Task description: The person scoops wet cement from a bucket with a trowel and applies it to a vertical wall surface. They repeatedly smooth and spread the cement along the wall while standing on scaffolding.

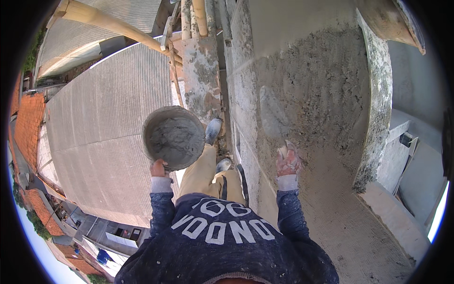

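Several orange tiled roofs point(29, 130) lay at the left, their rows bent by the lens; beside them spread a broad grey corrugated roof point(104, 128), finely ridged, with a smooth yellowish bamboo pole point(113, 29) slanting across its far part; right of that, the left hand point(159, 168) held a round, dark bucket point(160, 116) by its near rim, fingers closed on the edge; the bucket stood out left of the person's legs, a grey, lumpy mortar point(175, 139) inside it; tan trousers point(201, 173) and grey-smeared shoes point(213, 130) came next, the far shoe near a weathered concrete strip point(201, 71), blotched and flaking; further right, the right hand point(288, 161), its skin caked with grey, was closed around the pale handle of a trowel point(273, 113), whose long, rounded blade lay over a mortar-coated surface point(331, 94), smooth at the far end, coarse and pitted in the middle; a white-speckled, crusty ledge point(377, 99) bounded it on the right.

The bucket's underside was hidden, so its depth and support could not be told; the trowel blade was so coated that its outline nearly merged with the grey behind, and whether it pressed on the surface was unclear; at the far right, a curved brown object point(390, 21) was cut off by the frame, its kind hard to make out.
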{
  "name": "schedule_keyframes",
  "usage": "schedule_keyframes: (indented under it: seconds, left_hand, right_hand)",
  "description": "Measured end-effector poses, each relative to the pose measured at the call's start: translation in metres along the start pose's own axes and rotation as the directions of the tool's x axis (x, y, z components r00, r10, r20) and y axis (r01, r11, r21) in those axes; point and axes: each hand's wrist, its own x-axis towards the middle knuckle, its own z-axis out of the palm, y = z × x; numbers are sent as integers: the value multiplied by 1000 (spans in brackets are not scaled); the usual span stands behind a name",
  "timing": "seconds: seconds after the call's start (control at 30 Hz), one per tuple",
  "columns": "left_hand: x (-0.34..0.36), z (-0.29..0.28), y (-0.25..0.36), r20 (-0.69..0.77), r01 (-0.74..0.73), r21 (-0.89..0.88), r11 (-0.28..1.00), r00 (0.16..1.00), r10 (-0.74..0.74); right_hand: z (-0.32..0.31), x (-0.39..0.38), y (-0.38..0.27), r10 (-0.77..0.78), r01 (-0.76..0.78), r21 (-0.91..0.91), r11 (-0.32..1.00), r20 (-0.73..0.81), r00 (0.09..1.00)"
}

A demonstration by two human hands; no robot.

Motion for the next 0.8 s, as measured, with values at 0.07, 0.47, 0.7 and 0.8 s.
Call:
schedule_keyframes:
  seconds: [0.07, 0.47, 0.7, 0.8]
  left_hand:
    - [1, 6, 1, 42, -14, 18, 1000, 999, 13]
    - [-12, 34, -4, -26, -248, 138, 959, 967, 254]
    - [-44, 61, -28, 153, -424, 332, 843, 906, 395]
    - [-66, 70, -34, 385, -565, 252, 786, 803, 454]
  right_hand:
    - [-31, 6, -46, -151, 129, 141, 982, 158, 976]
    - [18, 89, -7, 125, -107, 155, 982, -108, 986]
    - [-6, -61, 2, -296, 299, -39, 953, 59, 953]
    - [19, -63, 3, -537, 486, -328, 810, -85, 839]
